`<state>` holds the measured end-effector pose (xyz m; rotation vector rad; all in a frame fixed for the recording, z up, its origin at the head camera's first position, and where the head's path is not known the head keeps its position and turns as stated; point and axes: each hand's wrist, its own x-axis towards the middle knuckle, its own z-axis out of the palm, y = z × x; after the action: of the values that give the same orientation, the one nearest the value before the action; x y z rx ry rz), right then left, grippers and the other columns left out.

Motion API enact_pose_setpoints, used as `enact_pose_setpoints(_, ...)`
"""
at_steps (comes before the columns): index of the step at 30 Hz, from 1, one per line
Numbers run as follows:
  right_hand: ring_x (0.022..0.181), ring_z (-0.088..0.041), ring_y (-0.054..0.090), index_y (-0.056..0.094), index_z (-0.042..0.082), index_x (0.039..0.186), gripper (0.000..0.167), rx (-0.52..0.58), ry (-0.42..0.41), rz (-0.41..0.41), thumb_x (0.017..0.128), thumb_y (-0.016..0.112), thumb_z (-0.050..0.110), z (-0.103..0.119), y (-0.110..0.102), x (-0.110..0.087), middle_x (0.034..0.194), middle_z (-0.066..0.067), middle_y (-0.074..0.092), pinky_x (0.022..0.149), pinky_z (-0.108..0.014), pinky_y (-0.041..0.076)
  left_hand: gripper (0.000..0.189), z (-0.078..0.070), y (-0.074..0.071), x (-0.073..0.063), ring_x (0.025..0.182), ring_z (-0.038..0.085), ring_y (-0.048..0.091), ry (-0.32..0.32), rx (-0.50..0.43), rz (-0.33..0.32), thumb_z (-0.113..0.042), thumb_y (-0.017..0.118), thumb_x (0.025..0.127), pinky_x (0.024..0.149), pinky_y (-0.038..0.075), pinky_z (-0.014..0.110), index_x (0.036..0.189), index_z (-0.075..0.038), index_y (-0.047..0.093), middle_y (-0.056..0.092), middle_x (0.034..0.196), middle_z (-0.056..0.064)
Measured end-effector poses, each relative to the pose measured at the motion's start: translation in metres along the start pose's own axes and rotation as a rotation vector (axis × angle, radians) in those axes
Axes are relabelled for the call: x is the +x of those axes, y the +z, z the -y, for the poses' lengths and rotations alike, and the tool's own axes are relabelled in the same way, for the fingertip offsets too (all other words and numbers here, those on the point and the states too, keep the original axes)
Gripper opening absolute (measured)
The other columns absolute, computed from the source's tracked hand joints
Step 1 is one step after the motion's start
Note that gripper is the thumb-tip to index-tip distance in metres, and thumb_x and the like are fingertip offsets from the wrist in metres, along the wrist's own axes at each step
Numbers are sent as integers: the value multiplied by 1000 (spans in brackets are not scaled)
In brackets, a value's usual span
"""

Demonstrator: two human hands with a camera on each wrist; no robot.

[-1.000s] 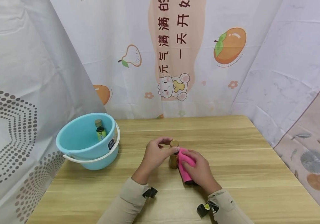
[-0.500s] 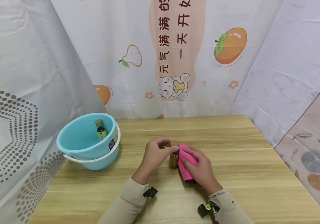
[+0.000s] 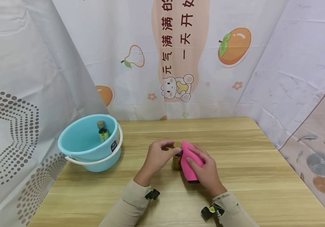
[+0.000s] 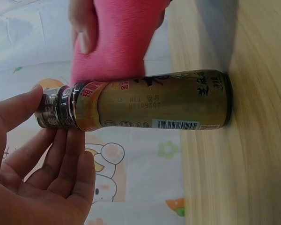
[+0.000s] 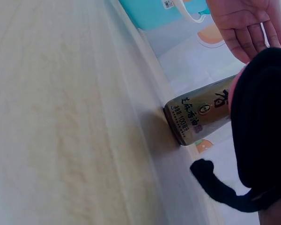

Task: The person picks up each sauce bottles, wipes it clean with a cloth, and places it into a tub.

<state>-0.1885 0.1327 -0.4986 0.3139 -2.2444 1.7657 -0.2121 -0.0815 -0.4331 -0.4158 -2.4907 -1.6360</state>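
A small golden bottle of sesame oil stands upright on the table. My left hand pinches it at the cap and neck between thumb and fingers, plain in the left wrist view. My right hand grips a soft pink pad and presses it against the bottle's right side, near the shoulder. From the right wrist the pad shows a black end with a black loop, which covers the bottle's upper part. The bottle's lower label stays visible there.
A light blue bucket with a white handle stands at the table's left. Inside it leans a dark bottle with a yellow-green label. Printed curtains hang behind the wooden table.
The pink pad has shifted slightly up and away along the bottle's side with my right hand, its upper end now nearer the cap level. My left hand and the bottle stay in place.
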Motion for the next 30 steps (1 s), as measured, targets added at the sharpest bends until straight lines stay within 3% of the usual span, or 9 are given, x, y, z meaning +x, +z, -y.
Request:
enact_pose_setpoints(4, 123, -24, 62, 70, 33, 134, 43, 66, -1, -10, 93, 80, 26, 1, 0, 0, 153, 2, 55, 86, -27, 61, 40, 0, 0, 0, 108, 14, 69, 13, -4, 23, -35, 80, 92, 96, 59, 38, 125, -14, 76, 76, 117, -2)
enact_pose_setpoints(8, 130, -23, 58, 70, 30, 135, 43, 71, -8, 8, 93, 80, 24, 0, 0, 1, 153, 0, 55, 92, -22, 58, 40, 0, 0, 0, 110, 14, 68, 22, -9, 38, -33, 78, 94, 97, 58, 38, 127, -13, 74, 74, 122, -1)
enact_pose_setpoints(12, 135, -21, 56, 70, 29, 135, 44, 32, -10, 31, 93, 80, 23, -3, 1, 1, 153, -1, 55, 97, -19, 54, 41, 1, 0, 0, 111, 15, 67, 30, -12, 44, -32, 77, 95, 98, 58, 39, 128, -10, 73, 73, 123, 0)
enact_pose_setpoints(22, 119, -26, 65, 70, 27, 135, 43, -77, 56, 77, 94, 79, 28, -4, 1, 2, 152, -6, 57, 84, -23, 58, 37, 1, 0, 0, 111, 15, 66, 18, -15, 52, -30, 77, 96, 100, 58, 39, 129, -15, 73, 72, 123, 0)
enact_pose_setpoints(30, 114, -23, 66, 70, 31, 134, 43, -153, 106, 96, 93, 80, 27, -6, 2, 1, 150, 1, 58, 81, -23, 59, 39, 2, -1, 0, 114, 18, 66, -1, -26, 72, -32, 76, 96, 105, 55, 46, 130, -14, 73, 71, 123, 0)
